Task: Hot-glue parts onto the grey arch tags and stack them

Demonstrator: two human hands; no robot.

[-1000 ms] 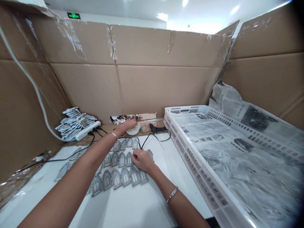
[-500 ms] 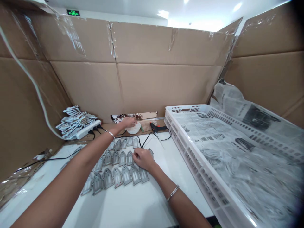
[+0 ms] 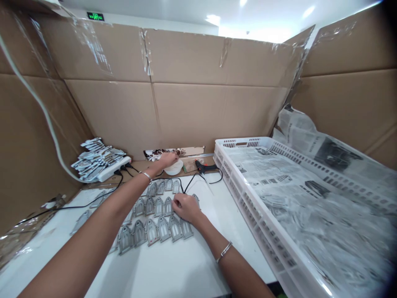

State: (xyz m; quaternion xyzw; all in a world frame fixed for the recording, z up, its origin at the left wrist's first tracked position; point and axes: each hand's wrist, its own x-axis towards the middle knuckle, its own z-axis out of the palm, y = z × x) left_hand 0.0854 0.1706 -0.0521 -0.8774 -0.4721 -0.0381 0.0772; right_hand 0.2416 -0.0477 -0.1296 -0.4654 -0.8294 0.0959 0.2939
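My left hand (image 3: 168, 159) reaches to the far side of the table, over the rim of a small white bowl (image 3: 174, 168). Its fingers are bent down and closed; whatever they pinch is hidden. Among rows of grey, arch-shaped pieces (image 3: 163, 228) rests my right hand (image 3: 186, 206), its fingers curled together at the right end of the middle row. I cannot make out what is inside that grip. Several pieces are partly covered by my left forearm and right hand.
A black glue gun (image 3: 206, 167) lies right of the bowl, its cord looping over the table. At right stands a white plastic crate (image 3: 248, 215) lined with newspaper (image 3: 273, 169). A power strip (image 3: 113, 169) and stacked white-edged pieces (image 3: 96, 159) sit at back left. Cardboard walls (image 3: 186, 107) enclose the table.
My left forearm has shifted slightly right, uncovering more of the grey pieces at the far left. My left hand stays at the bowl, and my right hand has hardly moved.
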